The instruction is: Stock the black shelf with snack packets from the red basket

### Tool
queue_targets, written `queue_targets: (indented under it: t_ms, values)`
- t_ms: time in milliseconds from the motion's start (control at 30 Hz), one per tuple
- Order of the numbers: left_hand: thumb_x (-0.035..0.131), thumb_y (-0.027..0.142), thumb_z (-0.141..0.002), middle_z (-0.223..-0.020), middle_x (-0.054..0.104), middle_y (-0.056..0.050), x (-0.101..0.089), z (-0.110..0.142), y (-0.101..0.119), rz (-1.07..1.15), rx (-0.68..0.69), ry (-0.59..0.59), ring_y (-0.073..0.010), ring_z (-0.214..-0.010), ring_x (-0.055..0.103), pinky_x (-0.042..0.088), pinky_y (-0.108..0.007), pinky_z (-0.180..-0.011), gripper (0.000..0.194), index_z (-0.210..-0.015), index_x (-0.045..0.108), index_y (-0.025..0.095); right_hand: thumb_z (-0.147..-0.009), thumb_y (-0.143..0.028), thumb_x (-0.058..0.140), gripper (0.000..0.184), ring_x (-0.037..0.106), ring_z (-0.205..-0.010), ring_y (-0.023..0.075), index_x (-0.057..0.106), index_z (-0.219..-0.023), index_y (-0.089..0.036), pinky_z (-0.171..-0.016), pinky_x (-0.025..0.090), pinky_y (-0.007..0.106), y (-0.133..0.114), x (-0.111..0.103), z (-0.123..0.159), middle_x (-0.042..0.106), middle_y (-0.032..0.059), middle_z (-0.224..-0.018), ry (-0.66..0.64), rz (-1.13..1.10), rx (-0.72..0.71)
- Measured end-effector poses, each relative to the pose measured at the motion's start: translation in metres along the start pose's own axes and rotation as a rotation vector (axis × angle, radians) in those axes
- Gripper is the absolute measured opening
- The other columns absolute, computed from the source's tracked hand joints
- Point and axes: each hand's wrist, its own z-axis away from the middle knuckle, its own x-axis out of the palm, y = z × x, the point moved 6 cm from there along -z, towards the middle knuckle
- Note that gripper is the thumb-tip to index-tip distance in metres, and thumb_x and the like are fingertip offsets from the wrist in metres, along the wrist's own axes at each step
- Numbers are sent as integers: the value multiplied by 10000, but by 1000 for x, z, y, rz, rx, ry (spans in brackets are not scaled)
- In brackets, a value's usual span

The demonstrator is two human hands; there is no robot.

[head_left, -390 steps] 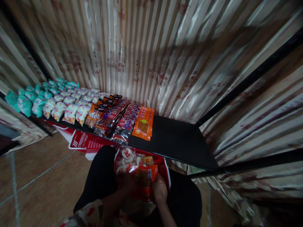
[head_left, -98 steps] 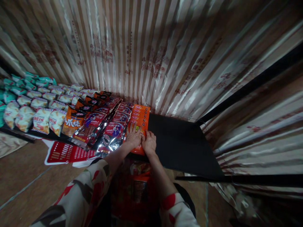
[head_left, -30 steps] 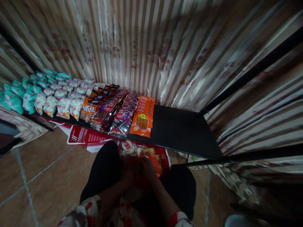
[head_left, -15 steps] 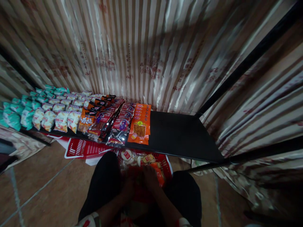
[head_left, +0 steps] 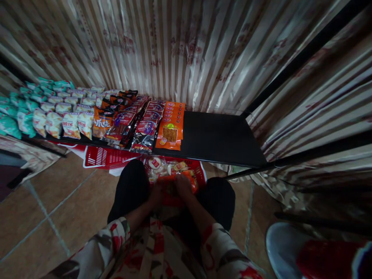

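Low between my knees, my left hand [head_left: 156, 194] and my right hand [head_left: 183, 186] are closed on the two sides of an orange snack packet [head_left: 167, 185]. It is dim and blurred there, so the fingers and the lower part of the packet are hard to make out. Just beyond my hands is a red basket [head_left: 203, 170] with clear-wrapped round snacks [head_left: 156, 162] and more orange packets [head_left: 190, 176] inside. Above it, on a black shelf [head_left: 217, 135], a similar flat orange packet [head_left: 171, 126] lies at the right end of the row.
Left along the shelf are dark red packets [head_left: 147, 128], orange-and-black bags [head_left: 101, 122], white bags [head_left: 71, 124] and green bags [head_left: 25, 122]. A second red basket [head_left: 109, 157] is under the shelf. Black posts [head_left: 302, 58] and a striped curtain [head_left: 203, 46] enclose it. A shoe [head_left: 286, 248] shows lower right.
My view has tilted downward, so the shelf appears higher and my sleeves show. Between my hands the orange packet has become clearer. A shoe has come into view at lower right.
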Motion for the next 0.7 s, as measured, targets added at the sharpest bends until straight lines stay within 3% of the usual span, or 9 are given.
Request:
queue_targets:
  t_ms: [100,267,500,700]
  values:
    - [384,3,-724,-934,681,-94,1,0,-4,22,-61,-43,-190,-913,605,467,-305,-828,341,-875,669,112,-876,-187,382,309,506,-1020,207,547,-1137,-169,-836,343,315,1,-2,2,566,115,-1126,17,-15,8]
    - [412,23,-728,-890,688,-37,-4,0,-2,65,-123,-62,-182,-860,613,473,-287,-775,320,-860,670,160,-875,-223,403,262,530,-998,208,656,-940,-205,-807,360,295,2,-3,4,618,87,-1028,17,-13,-31]
    - [383,51,-768,-904,681,-49,-7,0,-6,101,-165,12,-180,-852,622,466,-295,-789,312,-877,660,146,-855,-126,358,325,559,-977,236,599,-1069,-170,-842,352,329,-2,-13,2,652,114,-1008,81,11,-63]
    - [370,61,-783,-1005,649,-91,-13,3,-7,101,-174,135,-188,-968,583,420,-312,-887,332,-964,639,131,-874,-145,315,322,591,-911,223,583,-1054,-136,-822,361,319,-8,-28,7,666,130,-951,45,-4,-143]
